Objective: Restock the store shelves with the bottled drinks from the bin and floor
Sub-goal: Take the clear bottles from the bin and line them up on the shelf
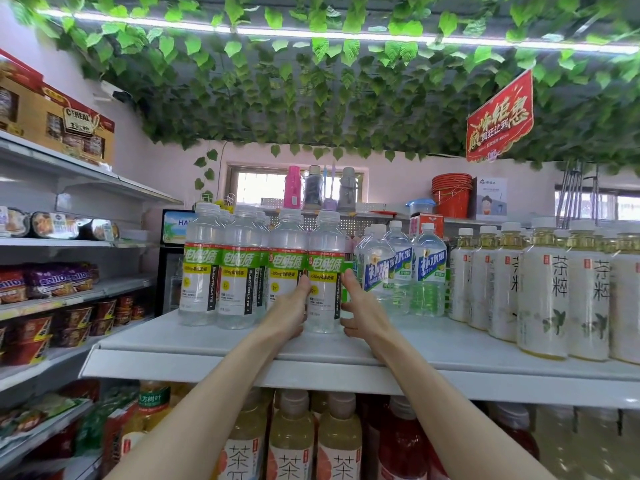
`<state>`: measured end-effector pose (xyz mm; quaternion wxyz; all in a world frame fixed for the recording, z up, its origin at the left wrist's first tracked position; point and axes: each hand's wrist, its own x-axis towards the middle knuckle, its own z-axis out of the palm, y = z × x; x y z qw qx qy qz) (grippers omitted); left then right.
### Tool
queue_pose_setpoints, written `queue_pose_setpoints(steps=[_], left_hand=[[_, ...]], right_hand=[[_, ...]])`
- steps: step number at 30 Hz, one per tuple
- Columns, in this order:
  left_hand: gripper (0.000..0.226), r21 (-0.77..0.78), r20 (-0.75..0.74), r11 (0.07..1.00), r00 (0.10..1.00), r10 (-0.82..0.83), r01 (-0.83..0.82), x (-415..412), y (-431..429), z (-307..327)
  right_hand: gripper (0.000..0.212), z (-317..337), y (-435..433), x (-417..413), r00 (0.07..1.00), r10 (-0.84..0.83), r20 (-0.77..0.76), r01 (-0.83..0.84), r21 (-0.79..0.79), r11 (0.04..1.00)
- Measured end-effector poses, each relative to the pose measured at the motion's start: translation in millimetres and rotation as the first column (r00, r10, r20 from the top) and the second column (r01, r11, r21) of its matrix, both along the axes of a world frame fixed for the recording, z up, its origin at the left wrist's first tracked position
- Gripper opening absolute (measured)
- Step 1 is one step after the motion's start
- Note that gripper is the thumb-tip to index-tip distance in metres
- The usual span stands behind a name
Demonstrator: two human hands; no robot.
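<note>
Head view, looking up at top shelf (450, 348). Reaching w/ both arms to bottle (323, 271), clear w/ green label, at R end of front row (239, 268) of same drinks. Standing upright on shelf, touching its L neighbour, just beside blue-label waters (427, 271) on R.

L hand (294, 313) flat on bottle's L side, fingers straight and wedged btwn it and neighbour. R hand (363, 306) on R side, one finger straight up along label, others curled near base; can't tell whether hooked round or only resting. So hands apart, bottle sandwiched btwn them.

Step, prob: seating bottle into row and squaring it up, w/ placing done or nearly so. Looks settled on its base, not lifted, though base partly hidden by hands.

Next move, as a guess: let go w/o tipping it. Best to draw L fingers out of tight gap slowly, else risk of dragging bottle fwd or rocking neighbour. Then back down for more stock. Bin and floor out of frame, so no telling how much left. Bare shelf at front, R of bottle and ahead of waters. Tea bottles (543, 289) further R, lower bottles (291, 441) on level beneath.
</note>
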<state>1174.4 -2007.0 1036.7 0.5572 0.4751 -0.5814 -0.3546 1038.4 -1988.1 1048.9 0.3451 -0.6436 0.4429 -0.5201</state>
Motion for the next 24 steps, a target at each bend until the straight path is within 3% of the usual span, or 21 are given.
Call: queue_pose_setpoints(steps=[8, 14, 17, 21, 24], left_hand=[[0.062, -0.006, 0.066, 0.999, 0.997, 0.038, -0.038, 0, 6, 2], [0.064, -0.038, 0.111, 0.999, 0.993, 0.034, -0.030, -1, 27, 3], [0.054, -0.141, 0.163, 0.990, 0.986, 0.041, -0.018, -4, 51, 6], [0.025, -0.244, 0.142, 0.970, 0.990, 0.020, 0.016, -13, 84, 5], [0.030, -0.280, 0.117, 0.959, 0.993, -0.014, 0.046, -29, 111, -1]], right_hand=[[0.032, 0, -1, -1, 1.000, 0.015, -0.007, -0.015, -0.002, 1.000], [0.062, 3, 7, -8, 0.998, 0.055, -0.015, -0.055, 0.015, 0.998], [0.058, 6, 24, -18, 0.999, 0.052, 0.017, -0.051, -0.041, 0.998], [0.036, 4, 53, -40, 1.000, 0.008, 0.013, -0.005, -0.169, 0.986], [0.036, -3, 74, -65, 0.999, -0.019, 0.028, 0.025, -0.211, 0.977]])
